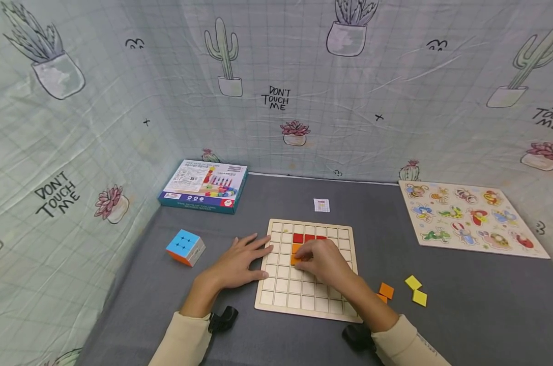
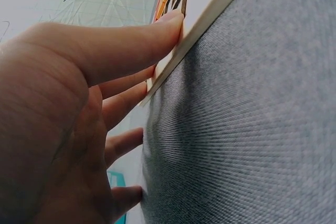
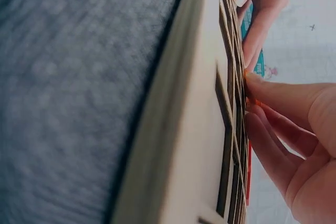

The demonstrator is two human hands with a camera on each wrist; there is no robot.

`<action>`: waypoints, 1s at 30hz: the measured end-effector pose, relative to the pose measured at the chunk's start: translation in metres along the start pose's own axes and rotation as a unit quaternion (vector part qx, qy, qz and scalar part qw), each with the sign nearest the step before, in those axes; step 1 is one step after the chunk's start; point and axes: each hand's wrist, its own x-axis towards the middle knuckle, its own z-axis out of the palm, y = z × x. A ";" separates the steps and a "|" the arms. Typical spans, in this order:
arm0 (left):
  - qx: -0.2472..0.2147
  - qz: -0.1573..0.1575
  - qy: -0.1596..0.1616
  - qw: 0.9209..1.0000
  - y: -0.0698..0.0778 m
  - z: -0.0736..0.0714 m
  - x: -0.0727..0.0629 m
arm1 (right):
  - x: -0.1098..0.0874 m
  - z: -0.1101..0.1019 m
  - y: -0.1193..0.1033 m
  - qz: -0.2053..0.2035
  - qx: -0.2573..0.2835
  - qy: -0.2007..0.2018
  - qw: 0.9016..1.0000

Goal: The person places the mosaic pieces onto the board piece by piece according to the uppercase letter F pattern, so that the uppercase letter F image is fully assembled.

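A wooden grid board (image 1: 281,284) lies on the grey table. My left hand (image 1: 239,262) rests at its left edge with fingers spread; in the left wrist view the thumb (image 2: 142,43) touches the board's rim. Over the middle of the grid, my right hand (image 1: 326,262) pinches an orange square tile (image 3: 252,98) between thumb and fingers, at the board's surface. Red tiles (image 1: 298,238) form a row in an upper part of the grid, partly covered by the right hand. Below the row's left end, orange tiles (image 1: 295,260) sit in the same column.
Loose orange tiles (image 1: 386,290) and yellow tiles (image 1: 419,298) lie right of the board, one partly behind the right forearm. Beyond the board is a small printed card (image 1: 322,205). A puzzle cube (image 1: 184,246) and a flat box (image 1: 203,185) stand left; an insect picture board (image 1: 475,248) lies right.
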 end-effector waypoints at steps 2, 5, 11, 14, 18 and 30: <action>-0.002 0.001 0.001 1.000 0.000 -0.001 0.000 | 0.000 0.000 0.000 0.005 -0.001 0.002 1.000; -0.003 0.005 0.002 1.000 -0.001 -0.001 -0.001 | 0.001 0.001 0.001 0.009 -0.003 0.006 1.000; 0.000 0.001 0.000 1.000 -0.001 -0.001 -0.001 | -0.001 0.002 0.000 0.016 0.005 0.006 1.000; 0.000 -0.001 -0.001 1.000 -0.001 0.000 -0.001 | -0.002 0.002 0.000 0.018 0.010 0.008 1.000; -0.002 -0.002 0.000 1.000 0.001 0.000 -0.001 | -0.003 0.001 0.002 0.014 0.013 0.010 1.000; -0.001 -0.003 -0.002 1.000 0.002 -0.001 -0.002 | -0.007 -0.009 0.004 0.016 0.033 -0.019 0.999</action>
